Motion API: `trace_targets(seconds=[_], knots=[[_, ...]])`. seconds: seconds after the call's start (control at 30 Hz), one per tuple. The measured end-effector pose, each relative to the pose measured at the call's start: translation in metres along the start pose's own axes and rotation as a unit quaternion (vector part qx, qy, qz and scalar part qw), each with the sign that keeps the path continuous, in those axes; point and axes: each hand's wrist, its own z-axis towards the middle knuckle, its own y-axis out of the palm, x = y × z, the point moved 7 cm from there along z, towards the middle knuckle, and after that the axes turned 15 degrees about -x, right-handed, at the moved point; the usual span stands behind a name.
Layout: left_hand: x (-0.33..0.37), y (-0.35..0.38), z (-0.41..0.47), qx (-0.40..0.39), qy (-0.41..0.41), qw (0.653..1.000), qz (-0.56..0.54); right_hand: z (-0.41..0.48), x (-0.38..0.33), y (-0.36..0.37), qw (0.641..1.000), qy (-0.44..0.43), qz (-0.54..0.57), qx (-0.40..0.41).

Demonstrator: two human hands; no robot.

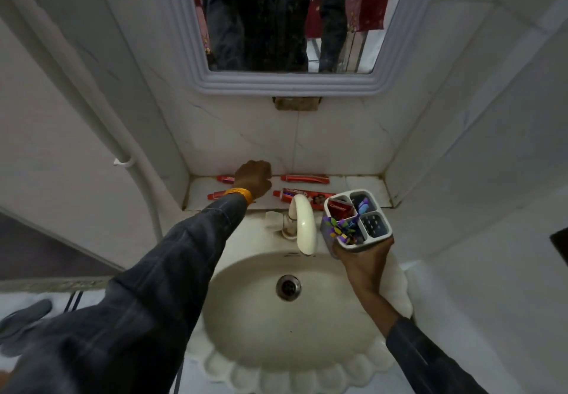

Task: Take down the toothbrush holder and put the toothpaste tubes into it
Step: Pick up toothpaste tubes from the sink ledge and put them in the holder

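Note:
My right hand (362, 258) grips a white four-compartment toothbrush holder (373, 227) from below, over the right side of the sink. One compartment holds a red toothpaste tube (338, 208), another holds purple toothbrushes (342, 230). Red toothpaste tubes lie on the ledge behind the tap: one at the back right (305, 178), one in front of it (287, 196), one at the back left (225, 178) and one at the front left (218, 195). My left hand (253, 180) is down on the ledge over the left tubes, its fingers hidden from me.
A cream tap (302, 224) arches over the scalloped sink (289, 289) between my arms. A framed mirror (285, 83) hangs on the tiled wall above the ledge. A white pipe (123, 160) runs down the left wall. A grey slipper (24, 316) lies on the floor.

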Motion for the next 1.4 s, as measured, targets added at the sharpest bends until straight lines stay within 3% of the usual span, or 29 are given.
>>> trace_targets(seconds=[0.1, 0.2, 0.4, 0.57, 0.7, 0.93, 1.1, 1.17, 1.4], knots=[[-0.011, 0.012, 0.011, -0.032, 0.005, 0.999, -0.033, 0.0, 0.003, 0.0, 1.0, 0.002, -0.004, -0.004], [0.019, 0.022, 0.025, -0.071, 0.076, 0.993, -0.051, 0.001, 0.004, 0.001, 1.0, -0.006, -0.009, -0.007], [0.064, 0.052, 0.051, -0.143, 0.134, 0.979, 0.056, 0.001, 0.004, 0.001, 1.0, 0.002, 0.007, 0.004], [0.067, 0.056, 0.05, -0.143, 0.127, 0.976, 0.107, 0.0, 0.005, 0.001, 1.0, 0.012, 0.005, 0.008], [0.064, 0.035, 0.038, -0.095, 0.114, 0.973, 0.177, -0.001, 0.001, 0.002, 1.0, 0.008, 0.006, 0.006], [0.073, -0.067, 0.008, -0.01, 0.115, 0.993, 0.003, -0.002, -0.001, 0.002, 1.0, -0.003, 0.023, 0.016], [0.151, -0.094, -0.025, 0.005, 0.262, 0.939, -0.221, 0.0, 0.0, -0.011, 0.999, -0.005, 0.017, 0.03], [0.186, -0.076, -0.03, -0.026, 0.289, 0.931, -0.22, 0.004, 0.005, -0.02, 0.999, -0.004, 0.003, 0.033], [0.212, 0.0, -0.018, -0.025, 0.239, 0.97, -0.042, -0.001, 0.009, -0.014, 0.999, 0.01, -0.001, 0.035]])
